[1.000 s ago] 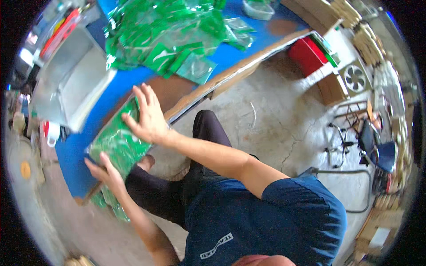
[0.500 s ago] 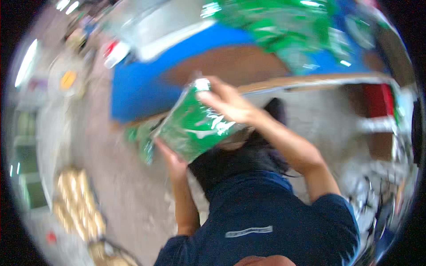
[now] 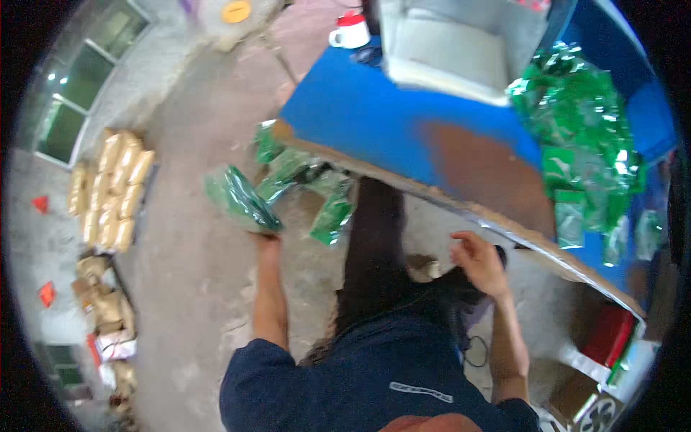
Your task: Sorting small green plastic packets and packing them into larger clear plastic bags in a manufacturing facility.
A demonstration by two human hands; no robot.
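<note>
My left hand (image 3: 268, 241) is out to the left of the table, over the floor. It grips a green and see-through plastic bag (image 3: 243, 201) by its lower end; the bag hides most of the fingers. Beyond it, several similar green plastic bags (image 3: 332, 216) lie low beside the table's left corner. My right hand (image 3: 481, 263) is just in front of the table's near edge, with nothing in it and its fingers loosely bent and apart. On the right part of the blue table (image 3: 360, 101) a shiny heap of green plastic bags (image 3: 583, 137) is spread out.
A grey metal box-like machine (image 3: 453, 50) stands on the table, with a white mug with a red lid (image 3: 350, 32) to its left. The table's near edge (image 3: 489, 227) is worn. Stacked tan packages (image 3: 111, 191) and cartons (image 3: 104, 302) are at far left. A red box (image 3: 608, 335) sits at right.
My left hand has swung left, away from the table, with the green plastic bag. My right hand has let go of the bag and moved right. The whole view has turned left.
</note>
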